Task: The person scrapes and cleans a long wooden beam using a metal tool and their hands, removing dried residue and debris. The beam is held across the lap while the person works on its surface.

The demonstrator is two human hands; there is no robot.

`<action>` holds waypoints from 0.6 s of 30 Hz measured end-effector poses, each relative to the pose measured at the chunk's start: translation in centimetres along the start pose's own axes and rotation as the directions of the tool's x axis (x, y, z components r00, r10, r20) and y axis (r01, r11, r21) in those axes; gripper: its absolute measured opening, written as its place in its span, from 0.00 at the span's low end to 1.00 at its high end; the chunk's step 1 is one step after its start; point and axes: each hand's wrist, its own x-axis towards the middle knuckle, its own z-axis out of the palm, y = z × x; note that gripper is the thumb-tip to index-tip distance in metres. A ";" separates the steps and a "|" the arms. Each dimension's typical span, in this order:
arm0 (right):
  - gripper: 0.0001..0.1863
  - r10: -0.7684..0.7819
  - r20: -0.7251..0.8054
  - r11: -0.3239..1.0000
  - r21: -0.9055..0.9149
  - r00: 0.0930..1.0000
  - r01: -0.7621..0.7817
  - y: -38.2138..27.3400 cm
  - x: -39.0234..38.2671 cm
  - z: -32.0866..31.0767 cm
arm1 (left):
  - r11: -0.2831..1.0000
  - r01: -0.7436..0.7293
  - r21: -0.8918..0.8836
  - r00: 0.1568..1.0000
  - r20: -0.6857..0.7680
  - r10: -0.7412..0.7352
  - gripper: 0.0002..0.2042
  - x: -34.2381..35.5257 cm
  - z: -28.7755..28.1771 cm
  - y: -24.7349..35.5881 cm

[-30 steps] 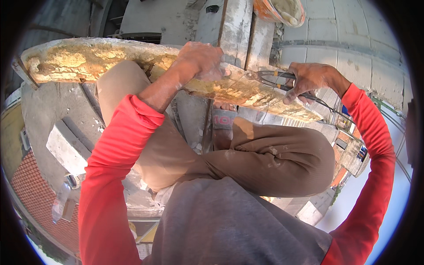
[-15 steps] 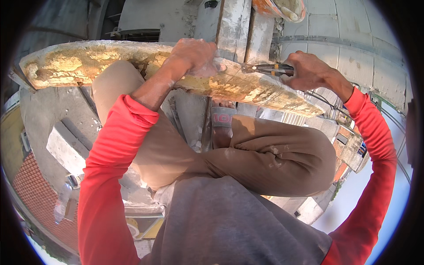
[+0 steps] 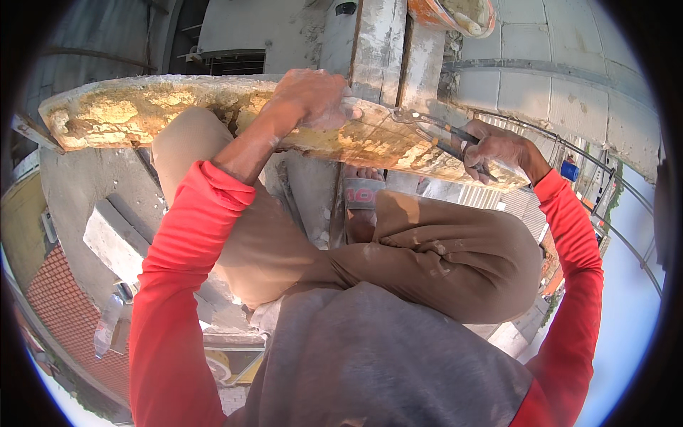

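A long wooden plank (image 3: 171,114), crusted with pale dried plaster or mortar, lies across in front of me above my knees. My left hand (image 3: 311,97) is closed over its upper edge near the middle, fingers wrapped round it. Nearer the plank's right end, my right hand (image 3: 494,147) grips the handles of dark metal pincers (image 3: 440,128) with orange bands. The handles are spread apart, and the jaws point left, at the plank's upper edge a little right of my left hand. Whether they bite on a nail is too small to tell.
An orange bucket (image 3: 469,18) with pale residue stands at the top. A white block (image 3: 114,238) and a clear plastic bottle (image 3: 108,326) lie at the left. Metal rails (image 3: 612,167) and rooftops far below show at the right; my sandalled foot (image 3: 361,196) rests under the plank.
My right hand has moved down and left across the plank, turning the pincers so their handles tilt lower. The handles have spread apart. My left hand stays on the plank.
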 end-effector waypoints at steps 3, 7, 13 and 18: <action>0.19 0.126 -0.079 0.961 -0.236 0.989 -0.141 -3.7 -1.0 0.0 | 1.000 0.002 -0.019 0.999 -0.045 -0.003 0.28 -0.2 -0.1 0.1; 0.27 -0.219 -0.276 0.521 -0.844 0.936 -0.127 -5.8 -1.6 1.9 | 0.999 0.018 -0.030 0.999 -0.032 -0.019 0.29 0.0 -0.2 0.1; 0.24 -0.664 -0.109 -0.142 -0.953 0.740 -0.268 -6.4 -1.5 3.4 | 1.000 0.014 -0.019 1.000 0.025 -0.013 0.31 0.1 -0.3 0.2; 0.16 -0.113 -0.423 0.449 -0.829 0.899 -0.334 -7.5 -0.5 2.1 | 1.000 0.000 -0.021 0.998 -0.060 -0.001 0.26 -0.2 0.2 -0.1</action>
